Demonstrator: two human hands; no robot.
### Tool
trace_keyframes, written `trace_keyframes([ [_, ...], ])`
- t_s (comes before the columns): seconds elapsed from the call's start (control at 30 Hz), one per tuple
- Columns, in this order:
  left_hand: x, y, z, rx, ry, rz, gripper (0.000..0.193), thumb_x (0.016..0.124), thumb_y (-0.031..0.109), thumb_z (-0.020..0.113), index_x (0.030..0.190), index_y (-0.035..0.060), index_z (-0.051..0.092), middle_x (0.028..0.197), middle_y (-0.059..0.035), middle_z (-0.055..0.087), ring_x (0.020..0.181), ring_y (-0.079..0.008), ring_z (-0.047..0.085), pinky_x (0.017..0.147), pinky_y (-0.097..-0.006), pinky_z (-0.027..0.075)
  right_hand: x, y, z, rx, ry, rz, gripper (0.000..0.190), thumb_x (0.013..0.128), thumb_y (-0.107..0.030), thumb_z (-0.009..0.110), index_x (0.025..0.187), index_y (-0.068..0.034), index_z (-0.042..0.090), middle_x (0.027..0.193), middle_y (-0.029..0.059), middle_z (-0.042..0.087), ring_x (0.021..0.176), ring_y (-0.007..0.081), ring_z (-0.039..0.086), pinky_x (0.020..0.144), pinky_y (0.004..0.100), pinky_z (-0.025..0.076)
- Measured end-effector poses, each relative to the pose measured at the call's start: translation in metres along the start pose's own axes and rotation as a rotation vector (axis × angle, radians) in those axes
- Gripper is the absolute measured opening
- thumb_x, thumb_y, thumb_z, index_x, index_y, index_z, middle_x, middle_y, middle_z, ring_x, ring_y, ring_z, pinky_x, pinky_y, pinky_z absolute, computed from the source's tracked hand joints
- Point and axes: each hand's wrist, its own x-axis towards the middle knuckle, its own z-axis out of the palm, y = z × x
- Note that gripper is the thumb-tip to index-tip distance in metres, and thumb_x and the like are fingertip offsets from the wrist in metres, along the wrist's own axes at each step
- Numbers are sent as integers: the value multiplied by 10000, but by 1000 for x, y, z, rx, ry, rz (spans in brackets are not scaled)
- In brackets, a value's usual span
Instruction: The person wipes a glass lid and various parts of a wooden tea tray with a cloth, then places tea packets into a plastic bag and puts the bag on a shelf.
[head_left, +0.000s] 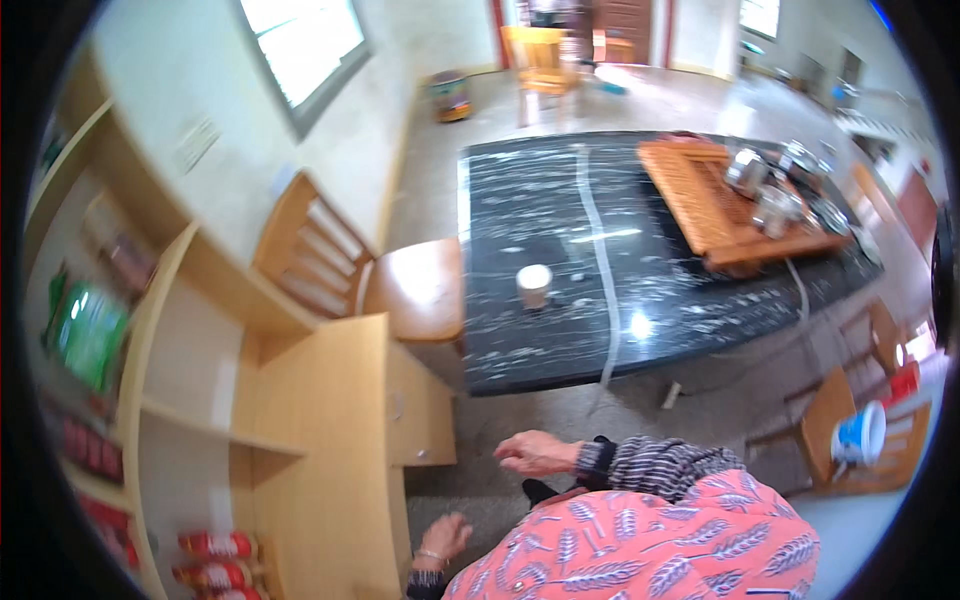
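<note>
Over the grey floor, in front of the pink leaf-patterned garment, my right hand (537, 453) hangs in the air with its fingers loosely bent and nothing visible in it. Lower and further left, my left hand (444, 538) is beside the edge of a light wooden shelf unit (330, 420); a bracelet circles its wrist, and no object shows in it. Beyond my hands stands a black marble-patterned table (525, 352). A white cup (534, 286) stands on its near left part. A pale strip (598, 232) runs across the tabletop and hangs over the near edge.
A wooden tea tray (679, 202) holds several metal and glass vessels. One wooden chair (416, 289) is left of the table; another, at right, holds a blue-and-white bucket (859, 435). Red packets (217, 544) and a green package (90, 334) lie on the shelves. A white object (672, 395) is on the floor.
</note>
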Motion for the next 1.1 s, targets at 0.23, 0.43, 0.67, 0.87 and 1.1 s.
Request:
trace_keyframes([
  [0.23,27,57,51,-205,-351,-94,357,825,291,564,1107,75,602,1047,-173,635,976,-320,609,853,-380,477,-58,30,-51,64,162,93,388,825,-258,511,1087,16,594,932,202,658,891,324,635,792,397,486],
  [0.43,60,115,34,-105,-293,-63,359,821,276,575,1119,78,604,1068,-164,633,985,-301,613,853,-348,480,-91,60,-87,96,237,64,383,829,-243,520,1100,19,590,942,203,655,878,318,635,783,393,490],
  [0.67,105,196,23,-159,-362,-21,371,832,252,585,1147,56,584,1045,-146,648,993,-246,624,853,-327,480,-155,107,-124,268,426,99,374,814,-251,541,1064,18,609,952,197,656,888,298,635,793,373,485],
  [0.87,148,225,44,-92,-483,125,367,837,256,580,1146,58,582,1038,-149,648,987,-253,625,843,-331,484,-220,136,-153,268,586,270,354,834,-231,536,1076,18,606,968,189,650,866,275,639,772,353,493],
  [1.1,137,234,69,-137,-345,361,365,820,253,554,1107,30,577,1066,-202,615,995,-354,584,846,-411,462,-244,168,-149,-139,688,115,324,793,-205,549,1058,-33,622,949,174,616,919,335,583,811,410,473],
])
